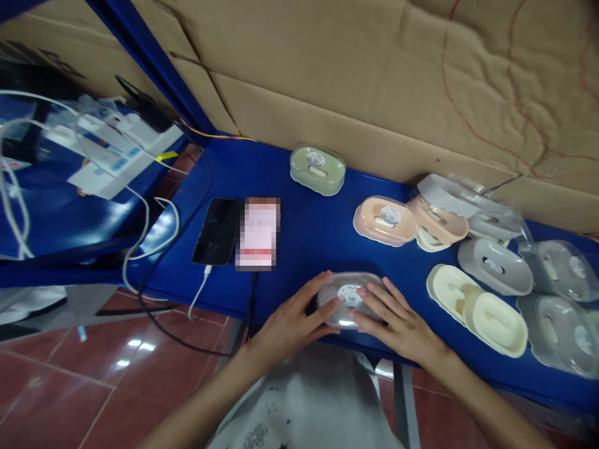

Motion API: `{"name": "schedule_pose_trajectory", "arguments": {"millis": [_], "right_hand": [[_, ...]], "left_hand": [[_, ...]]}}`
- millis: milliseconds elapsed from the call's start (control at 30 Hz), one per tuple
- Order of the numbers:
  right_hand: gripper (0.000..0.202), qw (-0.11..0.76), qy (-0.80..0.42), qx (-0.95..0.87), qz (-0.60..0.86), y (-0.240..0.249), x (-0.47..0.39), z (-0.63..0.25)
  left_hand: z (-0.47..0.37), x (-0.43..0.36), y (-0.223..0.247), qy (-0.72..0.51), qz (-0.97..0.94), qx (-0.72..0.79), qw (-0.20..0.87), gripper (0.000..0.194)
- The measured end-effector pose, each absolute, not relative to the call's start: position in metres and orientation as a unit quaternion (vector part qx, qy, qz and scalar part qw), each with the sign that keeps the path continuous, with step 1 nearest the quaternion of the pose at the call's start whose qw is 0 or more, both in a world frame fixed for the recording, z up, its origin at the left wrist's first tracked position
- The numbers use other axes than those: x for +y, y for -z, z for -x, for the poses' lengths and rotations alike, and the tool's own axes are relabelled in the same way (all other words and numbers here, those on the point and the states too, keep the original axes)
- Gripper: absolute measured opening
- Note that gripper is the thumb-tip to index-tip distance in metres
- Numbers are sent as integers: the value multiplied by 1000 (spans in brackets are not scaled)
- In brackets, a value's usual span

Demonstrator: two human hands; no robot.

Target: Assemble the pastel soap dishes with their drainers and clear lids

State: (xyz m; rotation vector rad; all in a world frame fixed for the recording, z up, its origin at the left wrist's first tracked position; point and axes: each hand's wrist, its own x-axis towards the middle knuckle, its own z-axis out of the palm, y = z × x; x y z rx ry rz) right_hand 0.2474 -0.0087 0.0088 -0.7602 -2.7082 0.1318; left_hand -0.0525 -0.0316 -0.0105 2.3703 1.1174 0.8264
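Note:
A grey soap box [336,317] with a clear lid lies at the table's front edge, between my two hands. On its lid is a round white label [350,296] with a barcode. My left hand [299,315] holds the box's left end, its index fingertip touching the label's edge. My right hand [397,318] grips the right end, fingers spread over the lid and a fingertip at the label's right side. The underside of the box is hidden.
On the blue table [299,231] stand a green soap box [318,169], a pink one [384,221], cream parts [496,324] and several grey boxes [496,267]. A black phone [216,231] and a blurred-screen phone [258,234] lie left, with cables. Cardboard [327,81] walls the back.

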Motion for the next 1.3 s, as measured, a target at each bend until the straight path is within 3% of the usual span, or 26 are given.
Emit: {"name": "schedule_pose_trajectory", "arguments": {"millis": [200, 400, 633, 900, 1100, 1300], "right_hand": [[77, 167, -62, -938, 297, -16, 2, -250], [72, 177, 6, -862, 475, -33, 27, -263], [67, 131, 48, -858, 495, -29, 50, -250], [67, 101, 31, -831, 546, -32, 93, -222], [58, 157, 40, -814, 558, -61, 35, -267], [46, 189, 87, -699, 684, -32, -48, -345]], "left_hand": [[49, -18, -2, -305, -833, 433, 155, 58], [54, 34, -27, -276, -776, 566, 35, 55], [52, 89, -30, -246, -748, 616, 24, 52], [42, 78, -39, -208, -769, 604, -20, 59], [46, 77, -41, -179, -798, 576, -17, 52], [27, 45, -53, -177, -801, 571, -5, 52]]}}
